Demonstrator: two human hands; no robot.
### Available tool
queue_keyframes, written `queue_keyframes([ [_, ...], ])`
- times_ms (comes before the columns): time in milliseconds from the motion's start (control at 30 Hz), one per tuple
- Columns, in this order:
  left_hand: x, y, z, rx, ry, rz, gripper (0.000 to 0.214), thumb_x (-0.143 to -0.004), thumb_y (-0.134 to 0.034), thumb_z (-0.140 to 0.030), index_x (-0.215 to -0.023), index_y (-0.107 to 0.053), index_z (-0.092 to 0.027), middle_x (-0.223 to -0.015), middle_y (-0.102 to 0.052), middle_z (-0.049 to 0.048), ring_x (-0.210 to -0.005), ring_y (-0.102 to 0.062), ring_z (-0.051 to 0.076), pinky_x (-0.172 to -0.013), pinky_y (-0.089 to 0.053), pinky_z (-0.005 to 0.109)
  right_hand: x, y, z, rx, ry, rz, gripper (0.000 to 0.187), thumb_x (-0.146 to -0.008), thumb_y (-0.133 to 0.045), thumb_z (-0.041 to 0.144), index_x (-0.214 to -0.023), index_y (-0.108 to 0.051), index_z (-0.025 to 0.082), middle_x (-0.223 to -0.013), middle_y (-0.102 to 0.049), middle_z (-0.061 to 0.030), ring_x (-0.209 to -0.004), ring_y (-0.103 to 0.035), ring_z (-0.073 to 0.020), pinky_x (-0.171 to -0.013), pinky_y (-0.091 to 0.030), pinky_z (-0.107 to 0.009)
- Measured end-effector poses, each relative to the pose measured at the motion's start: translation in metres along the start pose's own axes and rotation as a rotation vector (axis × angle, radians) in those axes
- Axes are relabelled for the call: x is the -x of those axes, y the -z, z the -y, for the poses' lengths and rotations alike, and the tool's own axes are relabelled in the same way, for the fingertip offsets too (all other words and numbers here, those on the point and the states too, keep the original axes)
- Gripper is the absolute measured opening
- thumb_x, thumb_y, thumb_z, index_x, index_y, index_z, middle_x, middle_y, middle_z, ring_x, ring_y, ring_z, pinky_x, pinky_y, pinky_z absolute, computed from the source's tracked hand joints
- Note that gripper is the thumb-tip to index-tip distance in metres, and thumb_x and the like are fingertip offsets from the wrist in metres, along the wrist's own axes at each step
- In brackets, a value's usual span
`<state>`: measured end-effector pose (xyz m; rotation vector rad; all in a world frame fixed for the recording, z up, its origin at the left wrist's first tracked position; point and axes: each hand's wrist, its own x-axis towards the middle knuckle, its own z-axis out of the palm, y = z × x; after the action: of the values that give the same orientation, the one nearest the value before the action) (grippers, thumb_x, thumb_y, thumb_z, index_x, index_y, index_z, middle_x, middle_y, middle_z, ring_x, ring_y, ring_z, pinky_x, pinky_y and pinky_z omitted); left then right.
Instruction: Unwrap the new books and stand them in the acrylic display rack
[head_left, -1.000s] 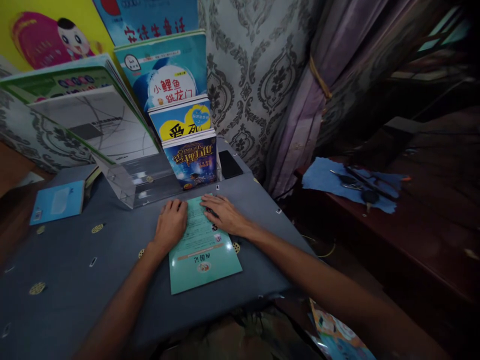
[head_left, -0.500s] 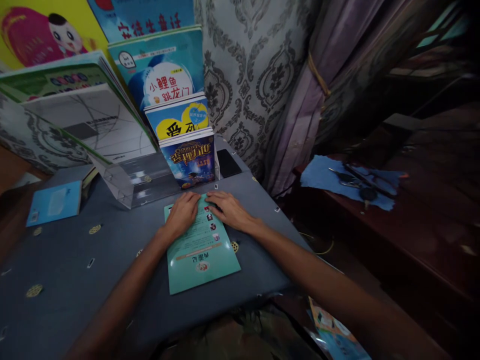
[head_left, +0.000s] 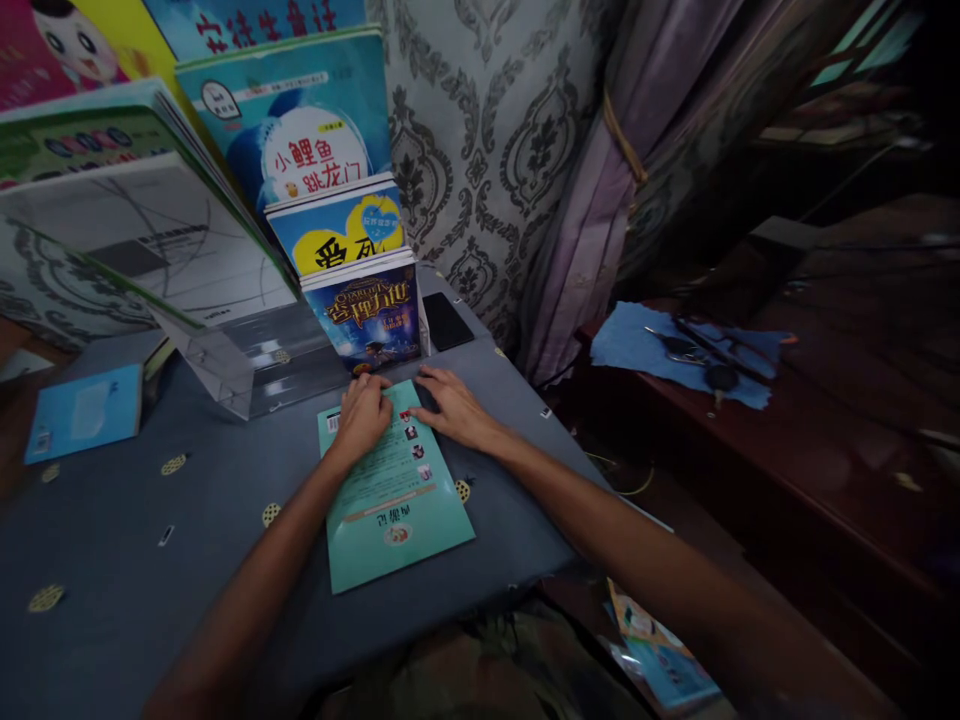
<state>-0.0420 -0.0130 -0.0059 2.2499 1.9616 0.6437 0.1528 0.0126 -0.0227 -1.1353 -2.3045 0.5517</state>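
A green book (head_left: pixel 397 515) lies closed on the cloth-covered table, its printed title upside down from where I look. My left hand (head_left: pixel 364 412) rests over the book's far left part, palm down, with its fingers slightly bent and reaching the far edge. At the far right corner, my right hand (head_left: pixel 456 408) is spread, its thumb on the cover and its other fingers beyond the edge. Just past my fingertips, a dark blue book (head_left: pixel 367 315) stands at the front of a clear book stand (head_left: pixel 289 365).
More books rise behind, including a yellow-and-blue one (head_left: pixel 341 235) and a teal one (head_left: pixel 300 120). A blue book (head_left: pixel 86 412) lies at left. A black flat object (head_left: pixel 448 322) sits beside the stand. Right of the table, a blue cloth (head_left: pixel 622 340) carries small tools.
My hands have moved apart along the far edge of the green book, the left one leftward and the right one outward. The view has shifted slightly.
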Motion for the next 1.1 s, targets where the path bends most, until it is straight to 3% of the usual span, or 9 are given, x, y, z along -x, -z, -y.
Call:
queue_keyframes([
  [267, 0.000, 0.003, 0.007, 0.241, -0.038, -0.052, 0.024, -0.078, -0.048, -0.009, -0.095, -0.059, -0.021, -0.099, -0.062, 0.0048, -0.099, -0.057, 0.023, -0.090, -0.047, 0.039, 0.000, 0.002, 0.001, -0.002, 0.008, 0.014, 0.057, -0.092, -0.063, 0.044, -0.139, -0.056, 0.011, -0.150, -0.049, -0.0202, -0.140, -0.045, -0.0335, -0.117, -0.034, -0.054],
  [567, 0.000, 0.016, 0.005, 0.529, -0.080, -0.087, 0.016, -0.074, -0.052, -0.011, -0.085, -0.061, -0.020, -0.086, -0.056, 0.0012, -0.084, -0.054, 0.019, -0.074, -0.042, 0.031, 0.002, 0.004, 0.002, -0.041, 0.028, 0.008, 0.057, -0.095, -0.060, 0.048, -0.142, -0.052, 0.018, -0.148, -0.051, -0.0174, -0.138, -0.045, -0.0329, -0.114, -0.035, -0.055],
  [833, 0.000, 0.014, 0.004, 0.609, -0.086, -0.111, 0.016, -0.073, -0.052, -0.010, -0.081, -0.061, -0.020, -0.083, -0.054, -0.0002, -0.083, -0.054, 0.018, -0.078, -0.043, 0.031, 0.003, 0.004, 0.002, -0.091, 0.061, -0.014, 0.060, -0.094, -0.061, 0.041, -0.148, -0.044, 0.021, -0.143, -0.055, -0.0156, -0.134, -0.048, -0.0330, -0.110, -0.039, -0.055],
  [1100, 0.000, 0.012, 0.005, 0.550, -0.041, -0.099, 0.015, -0.073, -0.055, -0.011, -0.084, -0.060, -0.021, -0.086, -0.057, -0.0001, -0.089, -0.057, 0.019, -0.083, -0.046, 0.033, 0.005, 0.005, 0.004, -0.118, 0.089, -0.034, 0.069, -0.094, -0.061, 0.035, -0.156, -0.031, 0.025, -0.147, -0.052, -0.0141, -0.134, -0.048, -0.0318, -0.109, -0.040, -0.055],
])
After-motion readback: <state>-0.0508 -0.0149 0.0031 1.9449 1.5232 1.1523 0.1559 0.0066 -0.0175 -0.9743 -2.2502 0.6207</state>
